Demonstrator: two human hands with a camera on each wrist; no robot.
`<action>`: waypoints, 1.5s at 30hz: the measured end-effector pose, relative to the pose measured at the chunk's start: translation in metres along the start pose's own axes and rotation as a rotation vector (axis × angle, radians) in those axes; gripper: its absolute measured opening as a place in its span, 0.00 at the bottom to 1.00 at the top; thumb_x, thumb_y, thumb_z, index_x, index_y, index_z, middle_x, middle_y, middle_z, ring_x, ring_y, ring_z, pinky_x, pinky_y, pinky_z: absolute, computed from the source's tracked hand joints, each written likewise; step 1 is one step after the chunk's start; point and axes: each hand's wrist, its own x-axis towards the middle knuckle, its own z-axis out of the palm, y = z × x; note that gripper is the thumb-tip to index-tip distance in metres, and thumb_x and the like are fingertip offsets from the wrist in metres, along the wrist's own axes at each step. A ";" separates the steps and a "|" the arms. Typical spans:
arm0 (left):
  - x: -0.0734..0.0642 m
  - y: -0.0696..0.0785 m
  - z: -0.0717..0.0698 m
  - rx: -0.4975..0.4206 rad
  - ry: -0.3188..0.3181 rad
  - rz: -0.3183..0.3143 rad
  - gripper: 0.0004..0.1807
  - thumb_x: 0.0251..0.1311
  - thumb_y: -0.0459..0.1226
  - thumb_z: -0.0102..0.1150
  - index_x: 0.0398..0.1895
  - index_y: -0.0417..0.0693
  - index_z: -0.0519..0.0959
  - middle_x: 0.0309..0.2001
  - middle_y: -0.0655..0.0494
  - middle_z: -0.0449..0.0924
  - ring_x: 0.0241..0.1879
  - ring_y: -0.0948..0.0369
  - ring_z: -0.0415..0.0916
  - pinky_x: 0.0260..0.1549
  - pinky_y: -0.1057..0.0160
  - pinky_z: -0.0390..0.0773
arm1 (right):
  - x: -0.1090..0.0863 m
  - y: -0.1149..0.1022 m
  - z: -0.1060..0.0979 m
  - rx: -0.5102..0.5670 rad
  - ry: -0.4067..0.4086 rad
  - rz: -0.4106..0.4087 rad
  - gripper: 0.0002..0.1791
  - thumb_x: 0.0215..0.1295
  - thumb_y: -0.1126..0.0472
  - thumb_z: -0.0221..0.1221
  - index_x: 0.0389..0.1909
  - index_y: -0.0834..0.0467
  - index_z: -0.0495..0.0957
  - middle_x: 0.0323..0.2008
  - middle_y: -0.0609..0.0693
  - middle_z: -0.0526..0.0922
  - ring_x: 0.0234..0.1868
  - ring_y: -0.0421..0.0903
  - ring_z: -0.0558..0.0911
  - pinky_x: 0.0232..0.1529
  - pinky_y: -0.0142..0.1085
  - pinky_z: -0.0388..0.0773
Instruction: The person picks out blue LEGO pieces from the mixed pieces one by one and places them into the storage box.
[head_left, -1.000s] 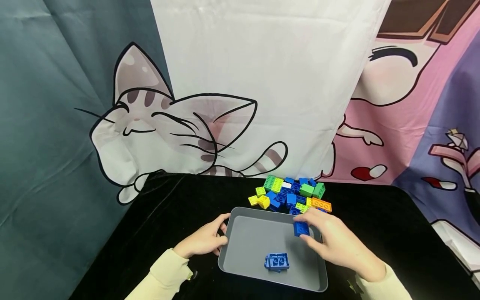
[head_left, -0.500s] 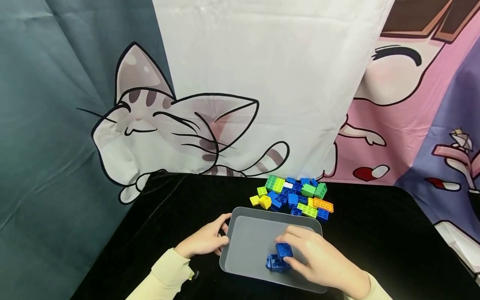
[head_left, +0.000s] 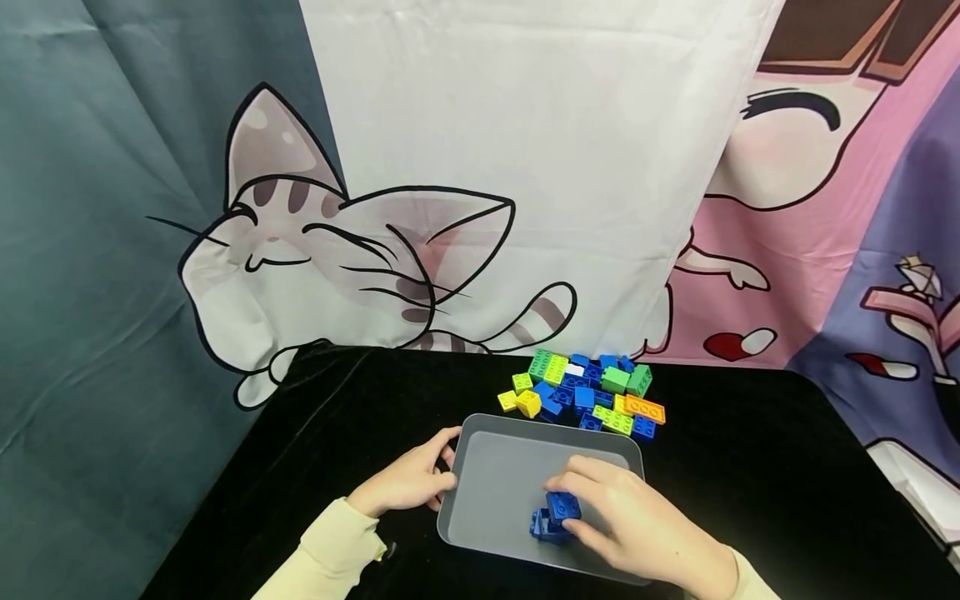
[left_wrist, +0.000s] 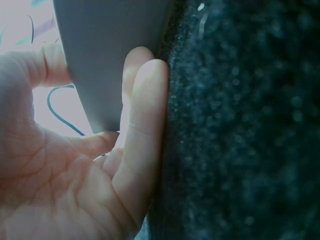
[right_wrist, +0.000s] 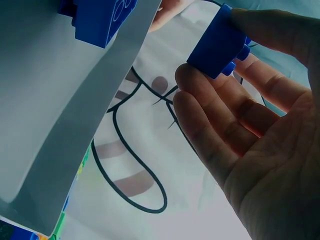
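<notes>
My left hand [head_left: 405, 477] grips the left rim of a grey tray [head_left: 495, 467]. In the left wrist view the thumb lies on one side of the tray wall [left_wrist: 97, 60] and fingers on the other. Between thumb and fingertips, my right hand [head_left: 630, 521] pinches a blue toy brick [head_left: 563, 507]. That brick is over the blue bricks [head_left: 539, 525] lying in the tray, which it partly hides. The right wrist view shows the pinched brick [right_wrist: 215, 42] apart from the bricks in the tray [right_wrist: 97, 22], with its studs toward the palm.
Behind the tray lies a pile of loose toy bricks [head_left: 583, 398], in blue, green, yellow and orange, with one white. Black cloth [head_left: 405, 383] covers the table. A printed curtain [head_left: 600, 167] hangs along the table's back edge.
My right hand has carried the blue brick from the tray's far right corner leftward and nearer, over the other blue bricks. The left hand keeps its grip on the rim.
</notes>
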 end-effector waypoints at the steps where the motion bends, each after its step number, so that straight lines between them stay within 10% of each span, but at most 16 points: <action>1: 0.000 0.000 0.000 0.000 -0.001 0.000 0.43 0.61 0.32 0.55 0.81 0.48 0.56 0.47 0.49 0.74 0.27 0.61 0.84 0.24 0.61 0.87 | -0.001 0.000 0.000 0.002 -0.015 0.010 0.24 0.63 0.51 0.72 0.59 0.39 0.79 0.48 0.32 0.80 0.44 0.29 0.80 0.49 0.32 0.87; 11: -0.001 -0.001 0.001 -0.004 -0.008 0.010 0.43 0.60 0.31 0.55 0.81 0.48 0.56 0.47 0.49 0.74 0.26 0.61 0.84 0.23 0.61 0.87 | -0.010 -0.002 -0.006 -0.016 -0.096 0.107 0.51 0.57 0.22 0.58 0.80 0.30 0.53 0.81 0.36 0.55 0.76 0.44 0.68 0.62 0.54 0.82; 22: -0.002 -0.001 0.002 -0.005 -0.010 0.001 0.43 0.60 0.31 0.55 0.81 0.48 0.56 0.46 0.49 0.74 0.25 0.62 0.82 0.24 0.61 0.87 | -0.010 0.017 -0.014 -0.105 -0.015 0.125 0.57 0.49 0.37 0.77 0.80 0.34 0.56 0.80 0.41 0.58 0.75 0.49 0.69 0.63 0.56 0.80; 31: 0.000 -0.001 0.000 0.005 -0.003 -0.003 0.43 0.60 0.31 0.56 0.81 0.49 0.56 0.47 0.49 0.74 0.25 0.62 0.83 0.23 0.61 0.87 | -0.010 0.049 -0.022 -0.150 0.037 0.190 0.53 0.54 0.30 0.70 0.79 0.43 0.63 0.78 0.50 0.64 0.72 0.56 0.73 0.65 0.59 0.78; 45: 0.002 0.000 0.000 0.003 -0.007 -0.003 0.43 0.60 0.31 0.55 0.81 0.48 0.56 0.47 0.49 0.74 0.25 0.61 0.83 0.23 0.61 0.87 | -0.026 0.107 -0.030 -0.239 0.119 0.295 0.38 0.57 0.59 0.74 0.70 0.60 0.73 0.68 0.61 0.73 0.66 0.62 0.76 0.62 0.62 0.78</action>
